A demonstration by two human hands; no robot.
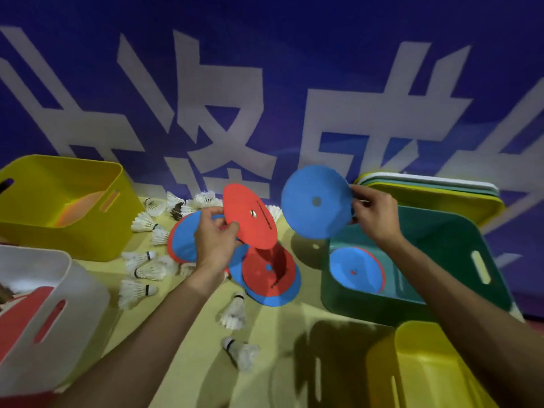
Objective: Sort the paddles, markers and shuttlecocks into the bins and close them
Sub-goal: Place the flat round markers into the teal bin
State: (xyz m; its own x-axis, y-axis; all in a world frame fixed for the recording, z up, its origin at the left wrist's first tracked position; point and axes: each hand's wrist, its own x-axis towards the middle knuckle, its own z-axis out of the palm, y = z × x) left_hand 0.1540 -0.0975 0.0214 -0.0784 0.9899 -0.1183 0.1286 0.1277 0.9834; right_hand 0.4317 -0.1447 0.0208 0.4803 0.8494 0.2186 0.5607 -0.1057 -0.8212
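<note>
Backdrop of blue banner (294, 39) with large white characters; pale yellow tabletop (188, 334) below it.

Logged at centre: left hand (213, 240), thumb and fingers curled, pinching the near edge of a red marker (250, 216), a flat disc with a small centre hole, held tilted above the table.

Logged to its right: right hand (374, 213) pinching the right rim of a blue marker (316, 201), held up clear of the table, face toward the camera, just beside the far left corner of the green bin (482, 260).

Inside the green bin: stacked markers (356, 269), blue on top with a red rim showing beneath.

On the table between the hands: loose pile of markers (268, 275), red and blue overlapping; more of them partly hidden under the left hand.

Scattered left of and in front of the pile: white shuttlecocks (144, 222), lying on their sides, two of them nearer the camera.

Far left: yellow bin (67, 231), something orange inside, not identifiable. Near left: white bin (59, 319), a red shape inside. Near right: second yellow bin (426, 363), contents out of sight.

Behind the green bin: stack of lids (426, 187), white, green and yellow edges showing. All bins uncovered.
</note>
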